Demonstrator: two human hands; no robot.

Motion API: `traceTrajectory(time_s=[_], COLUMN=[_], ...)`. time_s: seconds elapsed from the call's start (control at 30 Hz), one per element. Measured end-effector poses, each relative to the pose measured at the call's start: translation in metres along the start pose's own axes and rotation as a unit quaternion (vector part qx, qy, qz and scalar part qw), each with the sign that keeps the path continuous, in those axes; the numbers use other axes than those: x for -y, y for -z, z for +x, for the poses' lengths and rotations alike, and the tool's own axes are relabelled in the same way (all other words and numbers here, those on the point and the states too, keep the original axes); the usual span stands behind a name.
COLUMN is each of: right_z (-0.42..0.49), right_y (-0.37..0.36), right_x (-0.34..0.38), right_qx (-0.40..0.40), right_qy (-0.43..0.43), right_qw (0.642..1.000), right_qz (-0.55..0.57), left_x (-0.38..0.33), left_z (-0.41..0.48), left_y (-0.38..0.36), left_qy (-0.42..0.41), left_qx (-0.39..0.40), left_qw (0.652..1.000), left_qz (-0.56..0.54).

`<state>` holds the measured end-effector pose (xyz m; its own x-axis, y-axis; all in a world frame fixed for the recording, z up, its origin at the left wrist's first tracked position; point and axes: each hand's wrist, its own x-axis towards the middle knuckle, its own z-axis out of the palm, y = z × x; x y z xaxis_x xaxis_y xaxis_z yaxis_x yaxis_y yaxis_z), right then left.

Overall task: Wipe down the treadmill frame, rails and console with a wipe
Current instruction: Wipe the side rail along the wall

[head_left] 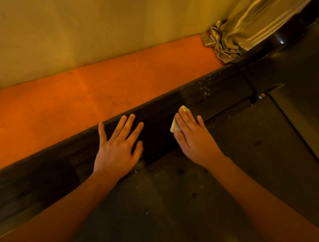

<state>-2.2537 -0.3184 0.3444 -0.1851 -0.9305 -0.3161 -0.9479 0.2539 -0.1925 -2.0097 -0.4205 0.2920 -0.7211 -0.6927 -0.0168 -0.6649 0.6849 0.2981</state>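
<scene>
Black ribbed side rail point(154, 128) of the treadmill is my step now: left hand point(118, 146) flat and open on it mid-frame, right hand point(193, 137), uncurled, pressing the pale folded wipe point(175, 125) onto it, which I should next push toward the dusty stretch point(203, 88) at upper right.

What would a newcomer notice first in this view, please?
Two bare hands on the dark side rail: the left hand lies flat mid-frame, the right hand presses a pale wipe to its right. Behind the rail runs a bright orange floor, with a crumpled gold curtain at upper right.
</scene>
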Motion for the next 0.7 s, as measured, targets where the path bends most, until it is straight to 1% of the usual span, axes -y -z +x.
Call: traceTrajectory(time_s=[0.17,0.23,0.3,0.4,0.57,0.7], right_z=[0.072,0.087,0.080,0.045,-0.019,0.005], right_y=[0.022,0.028,0.029,0.024,0.007,0.011], right_x=[0.014,0.018,0.013,-0.001,-0.025,-0.024], right_qx=[-0.013,-0.010,-0.004,0.007,0.008,0.000], right_qy=[-0.019,-0.023,-0.015,0.004,-0.009,-0.003], right_qw=[1.000,1.000,1.000,0.999,1.000,1.000], right_qz=[0.011,0.007,0.018,0.035,0.004,-0.028], left_x=[0.003,0.004,0.003,0.002,-0.003,0.002], left_z=[-0.002,-0.001,-0.001,-0.002,-0.001,-0.001], left_y=[0.000,-0.001,-0.001,-0.001,-0.001,-0.001], left_qy=[0.000,0.000,-0.001,-0.002,-0.005,-0.007], left_qx=[0.001,0.005,0.005,0.002,0.003,-0.004], left_qw=[1.000,1.000,1.000,1.000,1.000,1.000], left_qz=[-0.003,0.000,0.004,0.002,-0.006,0.002])
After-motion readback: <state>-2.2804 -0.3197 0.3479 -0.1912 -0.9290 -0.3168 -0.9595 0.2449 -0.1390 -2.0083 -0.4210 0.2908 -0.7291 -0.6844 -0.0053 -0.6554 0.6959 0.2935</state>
